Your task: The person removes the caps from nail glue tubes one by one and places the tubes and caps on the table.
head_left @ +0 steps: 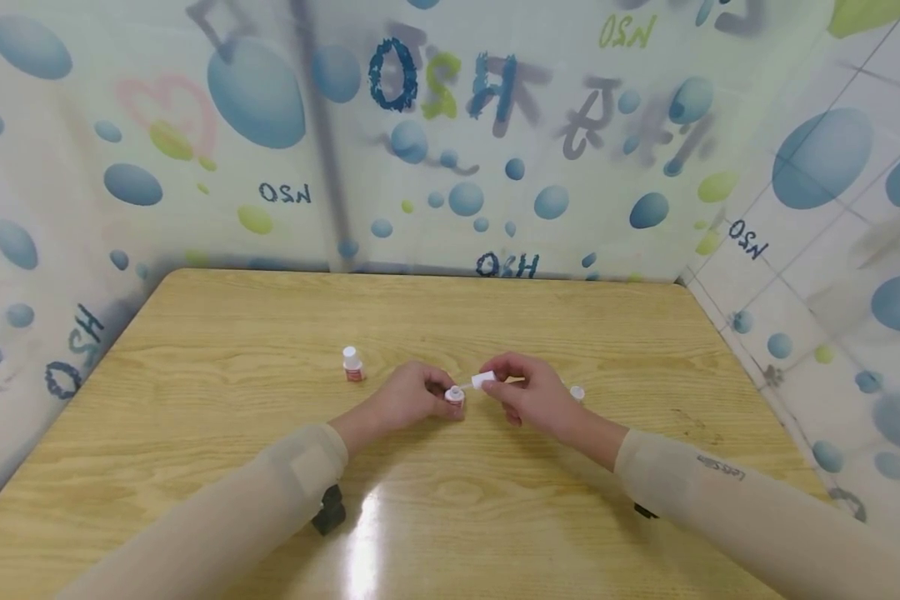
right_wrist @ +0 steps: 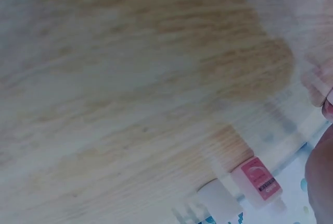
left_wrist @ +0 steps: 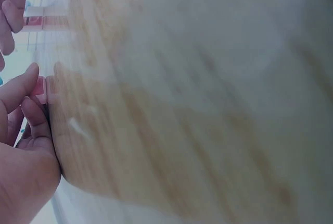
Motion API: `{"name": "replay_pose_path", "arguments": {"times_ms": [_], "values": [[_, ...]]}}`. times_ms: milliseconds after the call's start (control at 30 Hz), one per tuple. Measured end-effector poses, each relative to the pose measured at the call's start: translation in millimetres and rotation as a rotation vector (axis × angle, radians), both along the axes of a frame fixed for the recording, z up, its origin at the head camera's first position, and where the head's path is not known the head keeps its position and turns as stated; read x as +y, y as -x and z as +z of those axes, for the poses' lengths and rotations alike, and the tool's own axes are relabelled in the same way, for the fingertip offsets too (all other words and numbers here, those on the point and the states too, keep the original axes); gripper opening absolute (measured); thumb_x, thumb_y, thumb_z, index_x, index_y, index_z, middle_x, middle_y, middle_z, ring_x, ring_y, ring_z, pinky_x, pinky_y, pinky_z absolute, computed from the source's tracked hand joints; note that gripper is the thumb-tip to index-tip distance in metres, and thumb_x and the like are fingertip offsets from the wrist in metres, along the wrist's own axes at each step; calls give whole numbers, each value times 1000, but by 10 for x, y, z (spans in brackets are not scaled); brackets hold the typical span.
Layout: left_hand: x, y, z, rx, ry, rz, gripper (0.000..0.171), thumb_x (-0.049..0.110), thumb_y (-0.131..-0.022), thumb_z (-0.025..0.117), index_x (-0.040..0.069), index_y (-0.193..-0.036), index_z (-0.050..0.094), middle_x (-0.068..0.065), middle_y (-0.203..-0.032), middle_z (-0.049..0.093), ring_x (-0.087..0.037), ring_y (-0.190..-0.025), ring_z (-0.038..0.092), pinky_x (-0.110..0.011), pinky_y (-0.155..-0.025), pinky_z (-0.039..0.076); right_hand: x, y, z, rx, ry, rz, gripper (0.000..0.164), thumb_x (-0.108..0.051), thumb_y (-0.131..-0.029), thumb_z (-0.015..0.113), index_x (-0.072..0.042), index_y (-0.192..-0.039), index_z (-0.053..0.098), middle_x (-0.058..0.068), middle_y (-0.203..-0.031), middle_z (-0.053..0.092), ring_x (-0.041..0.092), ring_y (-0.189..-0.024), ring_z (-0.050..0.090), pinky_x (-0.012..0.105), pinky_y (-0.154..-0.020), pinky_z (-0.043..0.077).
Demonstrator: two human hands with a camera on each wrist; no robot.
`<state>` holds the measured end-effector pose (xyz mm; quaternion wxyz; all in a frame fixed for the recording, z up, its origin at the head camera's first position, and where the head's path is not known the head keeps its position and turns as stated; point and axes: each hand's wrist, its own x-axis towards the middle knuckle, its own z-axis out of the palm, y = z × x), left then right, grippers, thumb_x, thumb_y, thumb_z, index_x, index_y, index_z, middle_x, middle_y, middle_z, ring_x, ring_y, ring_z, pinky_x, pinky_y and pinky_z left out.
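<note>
My left hand grips a small white bottle with a reddish label, upright on the table with its neck uncovered. Thumb and fingers lie around it, and its label shows between them in the left wrist view. My right hand pinches a white cap on its side, just right of the bottle's mouth. A thin pale stem runs from the cap towards the mouth; whether it touches is too small to tell. Behind my right wrist a round white object shows partly.
A second white bottle with a reddish label stands capped to the left. In the right wrist view, a pink-labelled bottle stands beside a plain white cylinder. The wooden table ends at a patterned curtain.
</note>
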<state>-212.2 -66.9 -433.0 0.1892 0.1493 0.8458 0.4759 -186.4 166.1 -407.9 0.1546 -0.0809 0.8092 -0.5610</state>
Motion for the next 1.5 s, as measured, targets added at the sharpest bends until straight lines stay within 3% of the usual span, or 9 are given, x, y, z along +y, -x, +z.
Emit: {"name": "replay_pose_path", "arguments": {"times_ms": [300,600,800,933,1100,1233,1367,1500], "values": [[2,9,-2,-17,-2,10,17,16,-83,93,11,-95,82,2,-91,79,-6,-81,64,-23,-77,52,19,-42,-24,-20,5,-18,19,-15,-104,69,-6,-121,68,8,-96,60,18,-54,52,29,-51,48],[1,13,-2,-26,-13,4,16,16,-83,92,12,-95,82,2,-91,79,-7,-82,65,-24,-78,52,73,-74,-30,-29,30,-25,19,-14,-104,68,-1,-119,65,18,-93,63,18,-53,55,33,-52,54],[1,35,-16,-20,-3,-2,17,17,-83,93,13,-96,82,3,-90,78,-7,-82,63,-24,-78,52,117,-82,-20,-44,135,-36,22,-9,-102,68,5,-115,57,9,-90,63,14,-56,56,32,-57,58],[-7,40,-24,-27,4,-4,17,18,-84,92,13,-97,82,3,-92,79,-7,-83,64,-24,-79,52,116,-70,-37,-54,176,-33,29,-7,-100,70,6,-122,57,5,-100,63,12,-59,56,32,-60,60],[-8,40,-26,-20,11,-9,17,19,-84,92,14,-96,82,3,-93,79,-7,-85,64,-23,-80,52,85,-52,-59,-49,148,-18,42,-6,-103,68,-1,-144,60,15,-122,64,12,-62,57,30,-62,61],[-10,34,-14,-6,12,-8,17,19,-83,93,14,-95,82,4,-92,79,-6,-84,63,-24,-80,51,17,-51,-59,-89,130,-37,40,-6,-104,67,-1,-143,60,20,-131,67,13,-62,60,31,-65,63],[-8,32,-9,-4,9,-5,17,19,-83,93,13,-95,82,4,-91,79,-6,-84,64,-24,-80,51,-63,-40,-69,-107,114,-78,35,-8,-100,73,0,-132,63,13,-120,66,14,-62,60,31,-63,60],[-1,33,-12,-4,11,-4,17,19,-83,93,13,-96,82,3,-91,79,-6,-83,63,-24,-80,51,-105,-9,-105,-90,48,-130,30,-14,-97,78,-5,-123,68,4,-102,55,13,-58,51,26,-54,47]]}}
